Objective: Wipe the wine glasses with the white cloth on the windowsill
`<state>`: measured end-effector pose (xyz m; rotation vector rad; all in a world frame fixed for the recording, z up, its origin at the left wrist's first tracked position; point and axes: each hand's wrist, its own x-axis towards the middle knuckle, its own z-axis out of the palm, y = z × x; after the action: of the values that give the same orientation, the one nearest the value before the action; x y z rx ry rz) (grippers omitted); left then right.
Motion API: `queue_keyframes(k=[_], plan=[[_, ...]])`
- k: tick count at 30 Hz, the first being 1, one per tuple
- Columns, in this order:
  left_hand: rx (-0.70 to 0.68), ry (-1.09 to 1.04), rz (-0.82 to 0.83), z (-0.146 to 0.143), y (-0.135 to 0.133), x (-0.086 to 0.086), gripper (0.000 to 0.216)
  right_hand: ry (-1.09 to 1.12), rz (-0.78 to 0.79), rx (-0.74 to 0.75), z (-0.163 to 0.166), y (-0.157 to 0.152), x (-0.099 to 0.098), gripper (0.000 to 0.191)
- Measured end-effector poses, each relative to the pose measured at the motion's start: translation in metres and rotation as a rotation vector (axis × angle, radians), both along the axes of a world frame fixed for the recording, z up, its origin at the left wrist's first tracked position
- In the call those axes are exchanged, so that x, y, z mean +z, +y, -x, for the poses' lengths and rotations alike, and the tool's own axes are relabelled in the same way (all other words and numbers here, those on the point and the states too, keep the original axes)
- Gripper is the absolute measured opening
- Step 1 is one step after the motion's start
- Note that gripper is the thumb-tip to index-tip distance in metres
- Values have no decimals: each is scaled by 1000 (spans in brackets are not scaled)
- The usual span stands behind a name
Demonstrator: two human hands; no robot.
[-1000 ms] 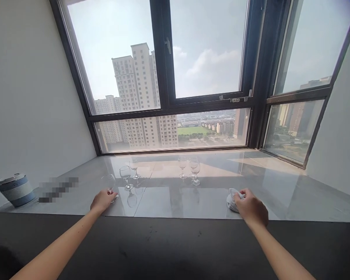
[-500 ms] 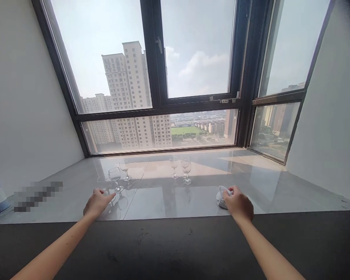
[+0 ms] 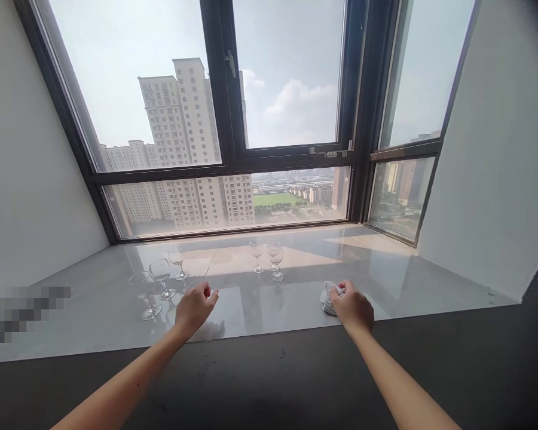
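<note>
My left hand point(image 3: 196, 309) hovers over the sill near its front edge, fingers loosely curled, thumb apart, with nothing visible between them. Just left of it stands a clear stemmed glass point(image 3: 151, 311) upright. Behind that are a second stemmed glass point(image 3: 160, 272) and a third stemmed glass point(image 3: 177, 258). My right hand point(image 3: 355, 306) is closed on a crumpled white cloth point(image 3: 329, 301) resting on the sill. Between the hands, farther back, another stemmed glass point(image 3: 275, 254) partly hides one behind it, beside a further stemmed glass point(image 3: 256, 251).
The shiny grey tiled sill point(image 3: 251, 310) ends in a front edge above a dark lower wall point(image 3: 251, 382). A dark-framed window point(image 3: 226, 173) rises behind the glasses. Pale walls point(image 3: 488, 179) close off both sides. A blurred patch point(image 3: 27, 310) covers the far left.
My left hand has let go of the front left stemmed glass and moved right, away from it. My right hand still grips the cloth. The view has shifted a little to the right.
</note>
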<state>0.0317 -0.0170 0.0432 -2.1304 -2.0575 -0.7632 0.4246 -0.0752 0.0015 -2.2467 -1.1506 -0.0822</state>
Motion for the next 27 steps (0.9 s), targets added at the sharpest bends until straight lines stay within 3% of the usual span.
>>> queue_keyframes(k=[5, 9, 13, 16, 21, 27], plan=[[-230, -55, 109, -65, 32, -10, 19, 7, -8, -6, 1, 1, 1, 30], [-329, -112, 213, -120, 61, -11, 35, 4, -10, -12, 1, 1, 1, 29], [-317, -229, 265, -168, 89, -10, 50, 0, -40, -16, 1, 1, 0, 26], [-272, -336, 268, -190, 104, -11, 41, 5, -56, -13, 0, 2, -1, 25], [-273, -394, 239, -190, 113, -17, 23, 1, -63, -28, 0, 4, -2, 25], [-316, -358, 166, -141, 102, -23, 21, 1, -51, -31, 0, 2, -2, 27]])
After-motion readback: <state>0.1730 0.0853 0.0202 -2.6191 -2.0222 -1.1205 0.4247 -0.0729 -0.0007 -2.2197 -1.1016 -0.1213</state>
